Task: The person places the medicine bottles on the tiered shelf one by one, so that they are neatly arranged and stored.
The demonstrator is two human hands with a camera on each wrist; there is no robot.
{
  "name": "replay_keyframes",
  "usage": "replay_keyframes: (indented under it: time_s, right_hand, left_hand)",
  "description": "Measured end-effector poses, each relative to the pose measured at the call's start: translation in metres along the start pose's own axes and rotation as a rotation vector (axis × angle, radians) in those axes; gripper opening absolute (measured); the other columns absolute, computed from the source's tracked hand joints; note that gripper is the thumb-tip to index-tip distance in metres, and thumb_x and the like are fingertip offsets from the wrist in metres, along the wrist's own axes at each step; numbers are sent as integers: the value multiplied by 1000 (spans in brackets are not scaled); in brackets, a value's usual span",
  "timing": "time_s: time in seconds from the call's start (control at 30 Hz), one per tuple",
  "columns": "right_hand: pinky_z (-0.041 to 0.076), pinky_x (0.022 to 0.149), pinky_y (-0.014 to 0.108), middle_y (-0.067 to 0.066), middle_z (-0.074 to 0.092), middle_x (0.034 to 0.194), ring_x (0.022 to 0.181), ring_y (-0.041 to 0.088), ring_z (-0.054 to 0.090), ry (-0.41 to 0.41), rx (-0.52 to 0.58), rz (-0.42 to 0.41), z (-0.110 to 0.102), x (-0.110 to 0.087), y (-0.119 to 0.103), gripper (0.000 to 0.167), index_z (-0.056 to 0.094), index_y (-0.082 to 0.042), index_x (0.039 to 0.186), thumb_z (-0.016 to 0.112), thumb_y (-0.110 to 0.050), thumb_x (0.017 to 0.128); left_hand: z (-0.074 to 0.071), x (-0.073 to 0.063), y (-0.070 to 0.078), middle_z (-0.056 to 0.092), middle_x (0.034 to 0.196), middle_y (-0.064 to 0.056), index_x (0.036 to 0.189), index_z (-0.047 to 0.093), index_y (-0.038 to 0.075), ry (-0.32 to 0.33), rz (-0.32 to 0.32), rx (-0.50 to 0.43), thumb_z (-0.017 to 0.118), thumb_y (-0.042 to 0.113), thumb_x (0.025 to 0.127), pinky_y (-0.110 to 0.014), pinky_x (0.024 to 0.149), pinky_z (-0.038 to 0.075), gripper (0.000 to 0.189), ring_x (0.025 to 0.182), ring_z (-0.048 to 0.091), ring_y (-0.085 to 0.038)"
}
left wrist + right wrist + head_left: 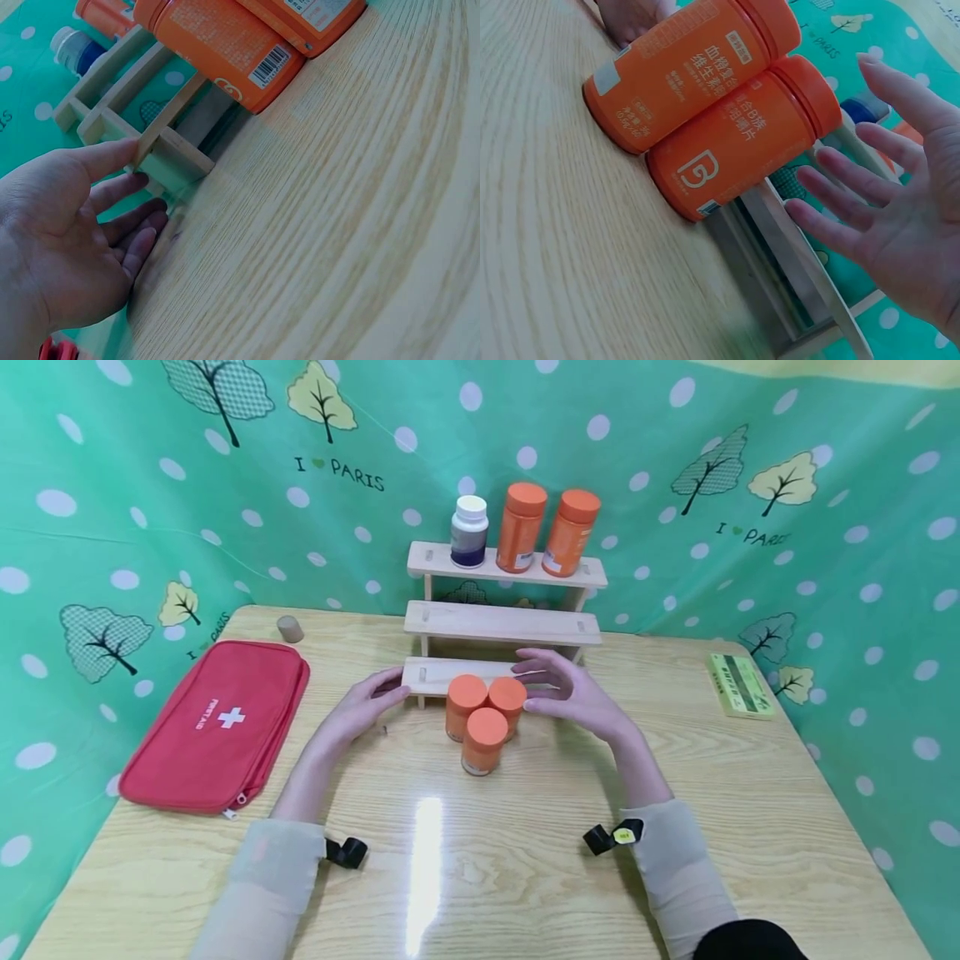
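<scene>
A three-step wooden shelf (pixel 502 622) stands against the back cloth. My left hand (pixel 365 702) is at the left end of its lowest step, with thumb (pixel 116 156) and fingertips right at the corner and the other fingers loosely bent. In front of that step stand three upright orange bottles (pixel 481 747) with orange caps, grouped close together. My right hand (pixel 570 691) hovers beside the rear right bottle (pixel 508 695), fingers spread and holding nothing. In the right wrist view its fingertips overlap the step's edge, beside two orange bottles (pixel 735 146).
On the top step stand a white-capped bottle (pixel 469 532) and two taller orange bottles (pixel 521 527). A red first aid pouch (pixel 217 727) lies at the left, with a small grey-brown cylinder (pixel 290 628) behind it. At the right lies a green box (pixel 740 686).
</scene>
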State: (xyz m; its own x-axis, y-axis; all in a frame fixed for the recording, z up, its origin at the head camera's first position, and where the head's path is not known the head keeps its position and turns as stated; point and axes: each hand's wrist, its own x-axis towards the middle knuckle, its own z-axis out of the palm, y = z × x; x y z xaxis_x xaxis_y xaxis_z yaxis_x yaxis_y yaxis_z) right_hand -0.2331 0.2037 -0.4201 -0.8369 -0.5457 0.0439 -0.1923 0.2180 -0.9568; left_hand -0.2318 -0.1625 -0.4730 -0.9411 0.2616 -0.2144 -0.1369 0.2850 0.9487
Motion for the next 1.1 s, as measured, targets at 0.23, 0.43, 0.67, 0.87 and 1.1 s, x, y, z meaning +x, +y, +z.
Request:
replay_keyframes:
  time_s: [0.23, 0.43, 0.67, 0.87, 1.1]
  right_hand:
    - [52, 111, 46, 7, 59, 145, 133, 27, 58, -60, -79, 32, 7, 3, 5, 69, 49, -20, 151, 80, -17, 90]
    - [51, 113, 48, 3, 60, 144, 132, 23, 58, -83, -110, 31, 11, 4, 6, 67, 52, -23, 150, 82, -22, 90]
    - [51, 113, 47, 2, 61, 141, 130, 23, 58, -73, -137, 43, 13, 6, 5, 62, 54, -23, 147, 81, -22, 91]
    - [51, 112, 49, 1, 63, 140, 128, 22, 59, -68, -158, 26, 15, 6, 5, 60, 56, -24, 145, 81, -22, 91]
    - [52, 111, 46, 1, 64, 138, 128, 22, 60, -49, -198, 18, 15, 4, 7, 58, 57, -23, 144, 80, -25, 91]
  left_hand:
    - [-1, 1, -1, 38, 165, -18, 161, 33, 9, 5, 18, 22, 61, 38, 104, -51, 129, 27, 70, 152, 36, -37]
    - [-1, 1, -2, 37, 165, -19, 161, 33, 9, 5, 20, 26, 60, 37, 104, -51, 129, 26, 69, 153, 35, -37]
    - [-2, 1, -3, 36, 165, -19, 162, 33, 9, 0, 24, 22, 59, 37, 105, -52, 128, 27, 68, 153, 34, -38]
    - [-2, 0, -3, 36, 165, -17, 162, 33, 10, -11, 22, 4, 59, 37, 105, -51, 129, 26, 68, 153, 33, -35]
    - [0, 1, -3, 34, 166, -19, 162, 32, 9, -15, 26, 17, 58, 37, 105, -53, 129, 25, 69, 154, 32, -37]
